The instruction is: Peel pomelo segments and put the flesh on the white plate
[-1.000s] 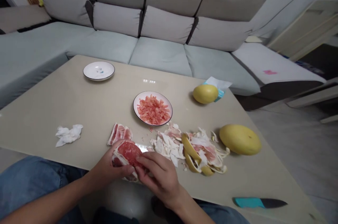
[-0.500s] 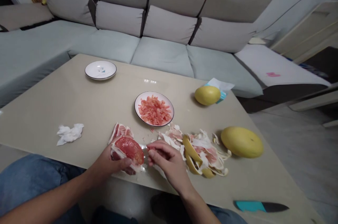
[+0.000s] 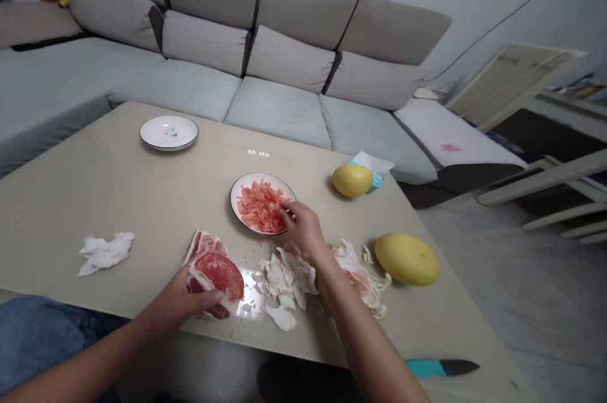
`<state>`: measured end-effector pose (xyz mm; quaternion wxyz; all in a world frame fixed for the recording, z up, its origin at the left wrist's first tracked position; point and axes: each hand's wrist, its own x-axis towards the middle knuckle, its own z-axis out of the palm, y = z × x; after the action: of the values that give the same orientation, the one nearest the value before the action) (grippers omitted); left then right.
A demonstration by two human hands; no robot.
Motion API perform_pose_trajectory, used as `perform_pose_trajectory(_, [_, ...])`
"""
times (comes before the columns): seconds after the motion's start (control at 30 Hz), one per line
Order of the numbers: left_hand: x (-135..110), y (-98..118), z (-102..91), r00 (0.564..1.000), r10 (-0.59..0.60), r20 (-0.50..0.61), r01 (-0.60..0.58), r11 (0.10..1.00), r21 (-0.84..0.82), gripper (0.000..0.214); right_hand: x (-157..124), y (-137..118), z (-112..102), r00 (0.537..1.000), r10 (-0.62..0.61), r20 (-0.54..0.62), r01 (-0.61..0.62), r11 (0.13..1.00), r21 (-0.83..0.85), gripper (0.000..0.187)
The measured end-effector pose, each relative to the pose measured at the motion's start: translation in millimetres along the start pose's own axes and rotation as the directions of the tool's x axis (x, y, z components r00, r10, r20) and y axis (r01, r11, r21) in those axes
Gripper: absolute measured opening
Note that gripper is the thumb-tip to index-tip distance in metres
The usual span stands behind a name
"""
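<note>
My left hand (image 3: 183, 294) is wrapped around a peeled piece of red pomelo (image 3: 220, 273), with white membrane still on its side, at the table's front edge. My right hand (image 3: 301, 226) reaches over the right rim of a dark-edged white plate (image 3: 236, 212). Its fingers are pinched together at the heap of loose pomelo flesh (image 3: 260, 205); whatever is between the fingertips blends with that heap. Beneath my right forearm lie torn white membranes (image 3: 284, 286) and pomelo peel (image 3: 363, 283), partly hidden by the arm.
Two whole yellow pomelos, a smaller one (image 3: 351, 180) beside a tissue pack (image 3: 377, 169) and a larger one (image 3: 406, 257), stand at right. A teal-handled knife (image 3: 441, 367) lies near the front right. Crumpled tissue (image 3: 107, 252) and another plate (image 3: 169, 132) are at left. A sofa (image 3: 279, 102) is behind.
My right hand has moved from beside the pomelo piece, forward to the plate of flesh. My left hand keeps its hold. The view has shifted slightly to the right.
</note>
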<state>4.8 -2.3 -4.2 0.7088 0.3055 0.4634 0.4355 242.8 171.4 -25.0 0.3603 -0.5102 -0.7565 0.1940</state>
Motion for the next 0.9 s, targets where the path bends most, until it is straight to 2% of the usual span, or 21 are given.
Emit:
perform_pose_trajectory(0.1, [0,0,-0.7,1.0,-0.023,-0.014,0.024,1.0,0.02,0.051,1,5,2,0.997,-0.06,0.042,0.062,0.996,-0.061,0.028])
perform_pose_trajectory(0.2, [1,0,-1.4,1.0,-0.02,-0.001,0.02,1.0,0.021,0.047,-1,6,-3,0.997,-0.073,0.029,0.076,0.991,-0.109,0.036])
perform_pose_trajectory(0.3, [1,-2,-2.0,1.0,-0.016,0.021,0.016,1.0,0.008,0.041,-3,0,-9,0.997,-0.069,0.029,0.073,0.988,-0.139,0.029])
perform_pose_trajectory(0.4, [1,-5,-3.3,0.999,-0.032,0.041,0.032,0.999,-0.011,0.044,-15,-20,-14,0.995,-0.078,0.055,0.084,0.989,-0.123,0.018])
perform_pose_trajectory(0.53, [1,-10,-4.6,0.997,-0.028,0.072,0.031,0.999,-0.034,0.056,-57,-65,-22,0.981,-0.084,0.177,0.086,0.996,-0.002,0.018])
perform_pose_trajectory(0.63, [1,-13,-4.4,0.997,-0.004,0.082,0.007,0.999,-0.032,0.055,-96,-92,-20,0.928,0.103,0.358,-0.186,0.961,0.204,0.017])
perform_pose_trajectory(0.67, [1,-14,-4.3,0.996,0.008,0.084,-0.005,1.0,-0.03,0.055,-107,-98,-17,0.904,0.153,0.4,-0.263,0.935,0.238,0.014])
perform_pose_trajectory(0.73, [1,-17,-4.2,0.995,0.04,0.086,-0.039,0.999,-0.014,0.058,-123,-104,-9,0.87,0.214,0.444,-0.378,0.869,0.321,0.022])
perform_pose_trajectory(0.8, [0,-19,-4.6,0.992,0.086,0.091,-0.09,0.995,0.038,0.062,-132,-106,0,0.854,0.228,0.467,-0.421,0.832,0.363,0.027])
perform_pose_trajectory(0.9, [-1,-21,-5.7,0.984,0.15,0.101,-0.165,0.974,0.155,0.064,-133,-106,4,0.844,0.182,0.504,-0.399,0.842,0.363,0.022])
